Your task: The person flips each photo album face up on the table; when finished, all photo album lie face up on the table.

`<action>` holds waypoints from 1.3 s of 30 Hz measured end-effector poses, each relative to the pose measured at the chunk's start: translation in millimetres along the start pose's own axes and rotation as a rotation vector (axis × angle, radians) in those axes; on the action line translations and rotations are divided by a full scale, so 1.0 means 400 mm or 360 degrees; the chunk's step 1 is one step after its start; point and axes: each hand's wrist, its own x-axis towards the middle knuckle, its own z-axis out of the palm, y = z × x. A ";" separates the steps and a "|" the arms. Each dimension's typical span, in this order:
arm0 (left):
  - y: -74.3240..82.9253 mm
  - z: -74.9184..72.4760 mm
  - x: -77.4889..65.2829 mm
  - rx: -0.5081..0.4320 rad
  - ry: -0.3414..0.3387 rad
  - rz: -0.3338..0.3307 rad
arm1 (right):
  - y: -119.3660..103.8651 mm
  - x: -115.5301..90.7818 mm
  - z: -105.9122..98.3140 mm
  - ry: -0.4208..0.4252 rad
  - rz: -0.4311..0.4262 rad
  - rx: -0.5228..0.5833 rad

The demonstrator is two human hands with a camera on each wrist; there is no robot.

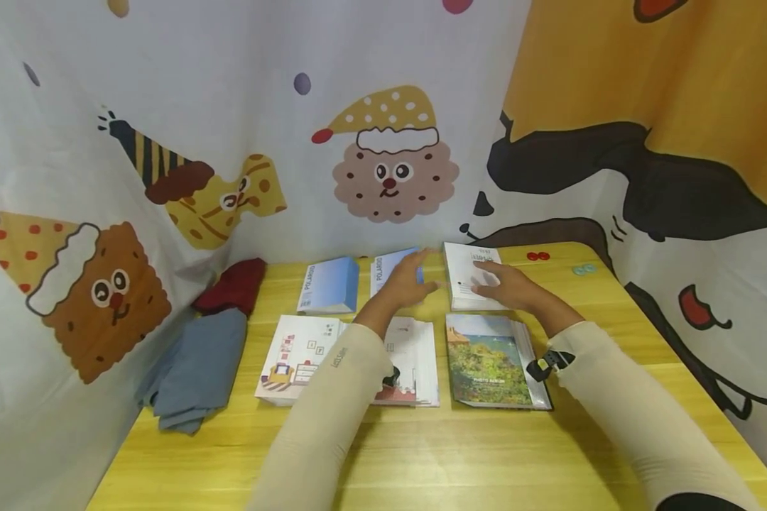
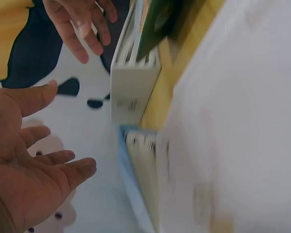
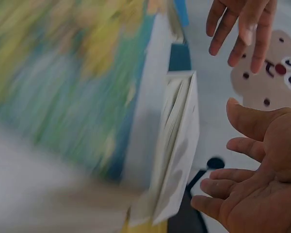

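Note:
Both hands hover over the back row of albums, palms facing each other, holding nothing. My left hand [image 1: 401,287] has its fingers spread and overlaps the second blue POLAROID album [image 1: 382,268] in the head view. My right hand [image 1: 514,285] reaches in over the white album [image 1: 463,266], its thumb and fingers apart. In the left wrist view the left hand [image 2: 39,165] shows an empty palm beside the albums. The right wrist view likewise shows the right hand [image 3: 262,170] with loosely extended fingers, near the white album's edge [image 3: 182,160].
Another blue POLAROID album [image 1: 332,284] stands back left. In front lie two white illustrated albums [image 1: 294,355], one partly behind the left sleeve, and a landscape-covered photo album [image 1: 488,362]. Grey-blue cloth [image 1: 204,362] and dark red cloth [image 1: 239,284] sit left; small red discs [image 1: 538,256] and teal discs [image 1: 584,270] right.

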 end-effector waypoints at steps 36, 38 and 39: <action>-0.157 -0.086 -0.055 0.0230 -0.0452 -0.0331 | -0.169 0.157 0.186 -0.0375 -0.0124 0.0172; -0.158 -0.084 -0.056 0.0210 -0.0439 -0.0329 | -0.171 0.153 0.184 -0.0352 -0.0105 0.0167; -0.158 -0.083 -0.056 0.0198 -0.0427 -0.0324 | -0.171 0.152 0.183 -0.0335 -0.0098 0.0174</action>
